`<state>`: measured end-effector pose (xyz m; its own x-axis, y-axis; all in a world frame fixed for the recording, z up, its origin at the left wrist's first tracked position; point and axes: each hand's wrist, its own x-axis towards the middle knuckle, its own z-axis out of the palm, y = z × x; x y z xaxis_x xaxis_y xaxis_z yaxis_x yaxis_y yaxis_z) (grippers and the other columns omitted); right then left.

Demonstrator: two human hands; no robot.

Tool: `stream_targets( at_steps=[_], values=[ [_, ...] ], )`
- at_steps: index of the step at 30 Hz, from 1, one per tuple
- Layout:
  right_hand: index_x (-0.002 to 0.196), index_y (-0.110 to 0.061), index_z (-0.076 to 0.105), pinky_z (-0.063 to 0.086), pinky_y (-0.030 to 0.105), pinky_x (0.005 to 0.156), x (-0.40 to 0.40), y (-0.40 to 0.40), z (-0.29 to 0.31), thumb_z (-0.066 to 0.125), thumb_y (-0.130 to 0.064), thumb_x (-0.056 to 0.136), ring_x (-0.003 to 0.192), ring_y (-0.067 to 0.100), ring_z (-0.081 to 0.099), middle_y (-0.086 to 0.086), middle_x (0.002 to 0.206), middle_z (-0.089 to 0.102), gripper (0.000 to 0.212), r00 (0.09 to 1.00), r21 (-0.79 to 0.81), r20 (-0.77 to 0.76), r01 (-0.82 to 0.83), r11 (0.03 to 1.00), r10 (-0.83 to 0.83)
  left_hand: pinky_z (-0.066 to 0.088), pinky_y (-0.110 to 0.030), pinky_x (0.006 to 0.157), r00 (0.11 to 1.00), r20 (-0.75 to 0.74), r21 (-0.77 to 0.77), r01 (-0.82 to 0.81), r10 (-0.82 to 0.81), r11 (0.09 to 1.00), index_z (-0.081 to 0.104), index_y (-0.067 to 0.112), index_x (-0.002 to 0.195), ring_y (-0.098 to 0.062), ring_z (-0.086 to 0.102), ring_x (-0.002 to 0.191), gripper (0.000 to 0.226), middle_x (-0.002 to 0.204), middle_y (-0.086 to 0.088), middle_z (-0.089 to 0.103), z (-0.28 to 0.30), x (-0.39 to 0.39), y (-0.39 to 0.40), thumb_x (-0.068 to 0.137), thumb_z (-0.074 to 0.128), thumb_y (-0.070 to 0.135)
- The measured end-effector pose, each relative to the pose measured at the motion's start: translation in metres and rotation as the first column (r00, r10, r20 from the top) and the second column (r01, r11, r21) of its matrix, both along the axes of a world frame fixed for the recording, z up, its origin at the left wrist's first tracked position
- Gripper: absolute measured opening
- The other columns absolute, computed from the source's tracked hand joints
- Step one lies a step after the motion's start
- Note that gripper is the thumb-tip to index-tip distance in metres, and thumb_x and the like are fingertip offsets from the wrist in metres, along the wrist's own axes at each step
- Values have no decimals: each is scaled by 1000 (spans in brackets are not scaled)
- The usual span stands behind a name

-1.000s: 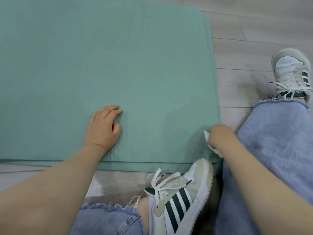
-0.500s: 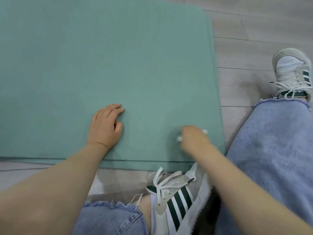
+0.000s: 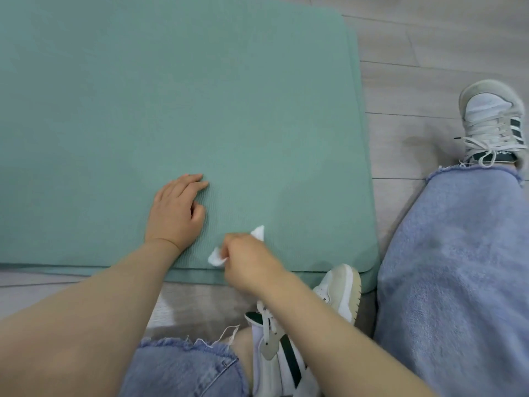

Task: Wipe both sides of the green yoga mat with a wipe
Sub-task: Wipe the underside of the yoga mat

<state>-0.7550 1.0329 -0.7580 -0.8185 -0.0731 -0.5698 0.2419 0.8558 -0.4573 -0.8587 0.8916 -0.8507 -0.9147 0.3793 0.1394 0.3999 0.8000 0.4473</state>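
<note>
Head view: right hand (image 3: pixel 252 265), fingers clamped on wipe (image 3: pixel 216 257), has slid leftward toward flat, fingers-together left hand (image 3: pixel 174 213).

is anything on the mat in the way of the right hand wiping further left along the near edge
Yes. The left hand rests flat on the green yoga mat, just left of the right hand gripping the wipe. Beyond it, nothing else visible lies on the mat.
</note>
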Motion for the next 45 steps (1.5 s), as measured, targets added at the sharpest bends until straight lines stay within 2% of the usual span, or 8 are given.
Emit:
stream_targets(
  at_steps=[7, 11, 17, 20, 24, 31, 37, 45],
  values=[
    [110, -3, 60, 45, 28, 82, 24, 162, 1, 53, -15, 90, 110, 29, 58, 17, 119, 62, 25, 918, 571, 130, 239, 785, -374, 34, -44, 113, 1000, 5, 1, 3, -3, 1000, 66, 16, 121, -25, 51, 128, 49, 136, -1, 59, -2, 0, 0, 78, 42, 20],
    [114, -4, 53, 44, 31, 89, 13, 107, -11, 53, -7, 87, 114, 30, 56, 16, 121, 59, 28, 931, 448, 91, 279, 849, -354, 35, -44, 112, 1000, 3, -1, -5, 5, 1000, 66, 16, 121, -26, 51, 128, 49, 136, -1, 59, -1, 0, 1, 78, 41, 21],
    [104, 0, 56, 43, 34, 84, -4, -6, -11, 50, 4, 85, 107, 31, 57, 17, 108, 61, 20, 996, 174, 70, -73, 982, 62, 35, -43, 111, 1000, 6, 1, 0, 0, 1000, 66, 15, 121, -26, 51, 128, 51, 135, -1, 60, 0, 0, 0, 78, 40, 21],
    [77, -12, 54, 43, 25, 65, 2, 51, -12, 51, -3, 86, 94, 23, 59, 8, 79, 54, 13, 979, 282, 194, 5, 959, -62, 34, -45, 112, 1000, 19, 9, -9, 9, 1000, 66, 16, 121, -25, 50, 129, 49, 136, 0, 59, 0, 0, 1, 78, 43, 18],
    [121, -5, 58, 44, 28, 92, 19, 153, -11, 55, -21, 92, 119, 27, 55, 13, 128, 58, 34, 926, 584, 274, 53, 810, -258, 34, -46, 112, 1000, 19, 5, -2, 2, 1000, 65, 16, 122, -25, 49, 130, 48, 137, 0, 59, 0, 0, 1, 79, 44, 17],
    [104, -11, 63, 45, 27, 79, 23, 148, -29, 54, -18, 89, 107, 28, 61, 14, 115, 64, 18, 931, 527, 108, 244, 814, -348, 35, -45, 111, 1000, 19, 12, -10, 10, 1000, 66, 16, 121, -26, 50, 129, 47, 135, -1, 60, 2, 2, 2, 78, 45, 16],
    [98, -8, 54, 33, 29, 67, 11, 33, -23, 50, 3, 78, 92, 30, 56, 14, 103, 59, 23, 966, 129, -63, -241, 962, 251, 33, -39, 110, 1000, 25, 3, -15, 15, 1000, 66, 17, 120, -24, 50, 128, 48, 135, 0, 60, 4, 2, 2, 78, 43, 19],
    [81, -9, 57, 29, 22, 46, -56, 101, -39, 60, -5, 73, 60, 25, 56, 9, 75, 56, 10, 510, 343, -426, -673, 655, 747, 30, -38, 111, 1000, 20, 2, -13, 13, 1000, 66, 18, 121, -22, 48, 130, 51, 136, 1, 59, 3, 2, 2, 80, 37, 25]
  ],
)
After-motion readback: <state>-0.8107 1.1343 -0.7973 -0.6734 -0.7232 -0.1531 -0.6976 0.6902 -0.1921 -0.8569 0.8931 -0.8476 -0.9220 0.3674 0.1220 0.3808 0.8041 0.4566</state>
